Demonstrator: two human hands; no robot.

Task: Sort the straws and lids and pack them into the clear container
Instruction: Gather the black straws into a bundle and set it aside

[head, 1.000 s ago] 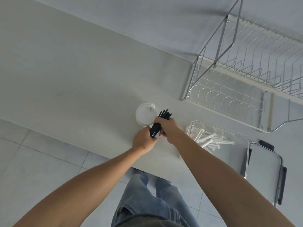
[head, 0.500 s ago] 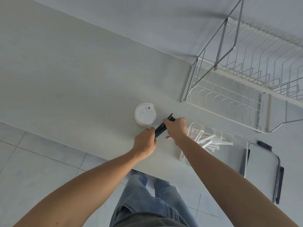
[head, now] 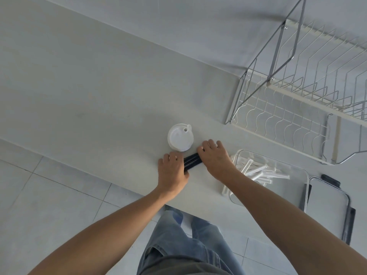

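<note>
Black straws pinned flat on counter, near edge

Black straws (head: 191,160) lie in a bundle on the white counter (head: 99,108), just short of its near edge. Left hand (head: 172,171) covers one end, right hand (head: 215,157) the other; both palm-down with fingers bent over the ends, can't tell whether they grip or only press. At least three straws show between the hands.

One stack of white lids (head: 180,137) just beyond the bundle, not touching it. Clear container (head: 297,187) to the right holds white wrapped straws (head: 260,171), count unreadable; the right forearm crosses its near-left corner. Container lid (head: 327,205) lies flat further right. Wire dish rack (head: 297,108) far right. Wide bare counter to the left.
</note>
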